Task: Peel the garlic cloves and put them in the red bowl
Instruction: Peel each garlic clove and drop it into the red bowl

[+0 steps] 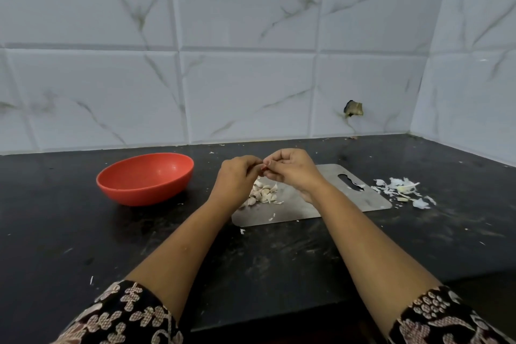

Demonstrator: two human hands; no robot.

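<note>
A red bowl (145,179) stands on the black counter at the left; I see nothing inside it. Several unpeeled garlic cloves (262,193) lie in a pile on a steel cutting board (349,198). My left hand (237,173) and my right hand (290,169) meet above the pile, fingertips together, pinching a small garlic clove (263,167) that is almost hidden between them.
A heap of white garlic skins (402,190) lies on the counter right of the board. Small skin scraps are scattered on the black counter (83,232). Tiled walls close off the back and right side. The counter's front edge runs under my forearms.
</note>
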